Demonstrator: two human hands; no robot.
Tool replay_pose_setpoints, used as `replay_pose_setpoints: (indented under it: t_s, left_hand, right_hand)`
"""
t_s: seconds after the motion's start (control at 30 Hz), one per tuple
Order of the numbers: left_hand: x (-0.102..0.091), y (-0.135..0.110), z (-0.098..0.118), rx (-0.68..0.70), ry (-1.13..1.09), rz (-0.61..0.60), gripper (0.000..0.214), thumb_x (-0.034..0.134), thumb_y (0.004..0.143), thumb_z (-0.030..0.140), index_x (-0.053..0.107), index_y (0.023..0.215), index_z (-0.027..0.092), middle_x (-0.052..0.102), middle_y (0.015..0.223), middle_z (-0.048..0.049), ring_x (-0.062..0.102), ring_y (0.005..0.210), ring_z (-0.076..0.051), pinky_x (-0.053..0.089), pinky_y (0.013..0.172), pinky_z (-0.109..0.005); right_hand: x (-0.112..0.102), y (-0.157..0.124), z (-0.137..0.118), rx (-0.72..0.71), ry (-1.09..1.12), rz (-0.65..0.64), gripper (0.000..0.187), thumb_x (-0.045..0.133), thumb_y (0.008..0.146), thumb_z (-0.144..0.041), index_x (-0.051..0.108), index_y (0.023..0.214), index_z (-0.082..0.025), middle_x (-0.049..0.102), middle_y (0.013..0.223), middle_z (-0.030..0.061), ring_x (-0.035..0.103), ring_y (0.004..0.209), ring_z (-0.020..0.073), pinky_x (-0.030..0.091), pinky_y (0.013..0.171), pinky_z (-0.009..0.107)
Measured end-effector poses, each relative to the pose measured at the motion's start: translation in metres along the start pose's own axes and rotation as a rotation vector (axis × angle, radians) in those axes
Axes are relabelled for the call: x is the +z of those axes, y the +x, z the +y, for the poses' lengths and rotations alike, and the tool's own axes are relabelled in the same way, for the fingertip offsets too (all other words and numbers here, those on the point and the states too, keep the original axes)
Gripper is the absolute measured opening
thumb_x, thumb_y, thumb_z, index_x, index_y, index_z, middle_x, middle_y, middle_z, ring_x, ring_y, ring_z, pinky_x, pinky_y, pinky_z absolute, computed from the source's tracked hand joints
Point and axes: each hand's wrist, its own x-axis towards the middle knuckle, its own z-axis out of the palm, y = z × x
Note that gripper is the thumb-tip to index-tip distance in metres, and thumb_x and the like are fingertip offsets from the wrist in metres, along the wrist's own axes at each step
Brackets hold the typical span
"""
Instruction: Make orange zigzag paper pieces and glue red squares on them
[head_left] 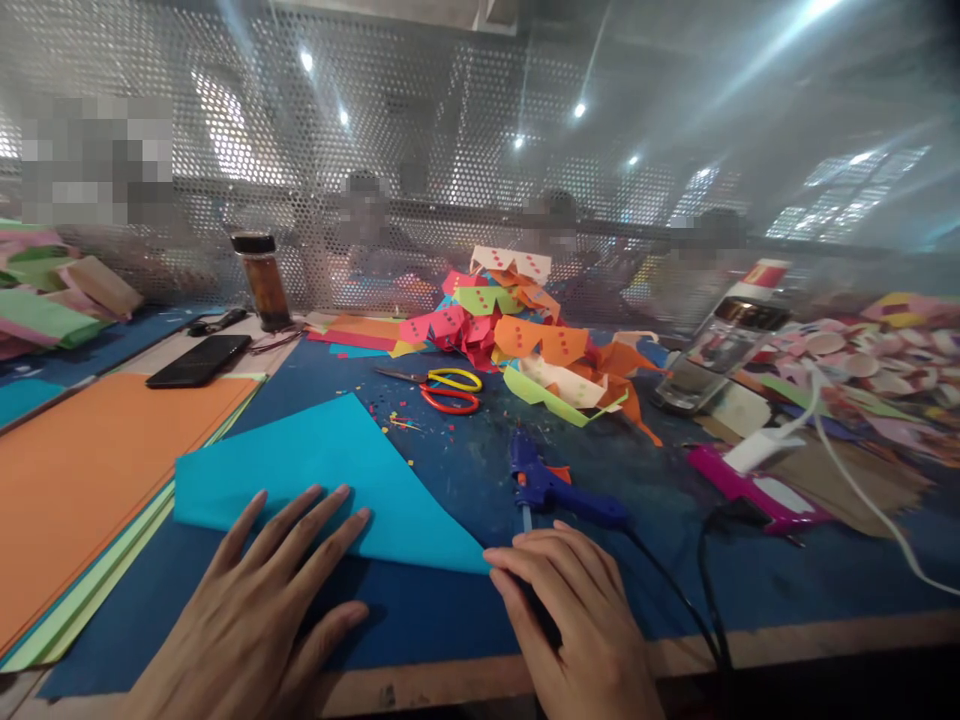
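A folded sheet of bright blue paper [300,450] lies on the dark blue table mat [420,635]. My left hand [277,580] rests with spread fingers on its near edge, the thumb on the mat. At the paper's right corner, my right hand [574,610] pinches the tip between thumb and forefinger. Just beyond that hand is a blue glue gun [566,490], its cord running off to the near right. Scissors [442,385] with one yellow and one red handle lie past the paper, beside small paper scraps.
Cut paper masks [540,340] are heaped at the back. Orange sheets [90,470] and a black phone [199,360] lie left. A jar of brown liquid [262,285], a clear bottle [716,350] and a pink power strip [750,490] with cables stand around. Behind rises a perforated metal screen [420,130].
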Motion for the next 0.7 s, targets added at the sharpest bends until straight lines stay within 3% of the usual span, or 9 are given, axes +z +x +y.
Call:
replay_pose_setpoints:
  t_s: [0.13,0.37,0.7]
  left_hand:
    - [0.0014,-0.0009,-0.001,0.0,-0.021,-0.01,0.067,0.053,0.091,0.065,0.043,0.149,0.033,0.058,0.149,-0.0026,0.059,0.129,-0.03,0.033,0.116,-0.053]
    - [0.0031,0.0012,-0.0013,-0.017,-0.058,0.0,0.067,0.055,0.09,0.066,0.045,0.148,0.034,0.06,0.146,-0.003,0.061,0.128,-0.03,0.031,0.118,-0.055]
    - [0.0034,0.0047,0.0029,0.006,-0.062,0.021,0.066,0.053,0.09,0.066,0.051,0.143,0.027,0.062,0.144,-0.0055,0.063,0.125,-0.03,0.045,0.109,-0.049]
  right_hand:
    - [0.0003,-0.0016,0.0021,-0.013,-0.012,-0.013,0.015,0.053,0.097,-0.013,0.065,0.1,-0.023,0.07,0.086,-0.0001,0.067,0.086,0.0184,0.043,0.095,0.039]
    - [-0.0007,-0.0067,0.0072,-0.022,-0.022,-0.057,0.013,0.058,0.095,-0.015,0.064,0.101,-0.025,0.07,0.088,-0.0002,0.067,0.088,0.0196,0.044,0.095,0.04]
    - [-0.0004,-0.0048,0.0072,-0.036,-0.025,-0.049,0.012,0.056,0.096,-0.015,0.064,0.099,-0.024,0.069,0.086,-0.0001,0.067,0.086,0.0184,0.043,0.096,0.039]
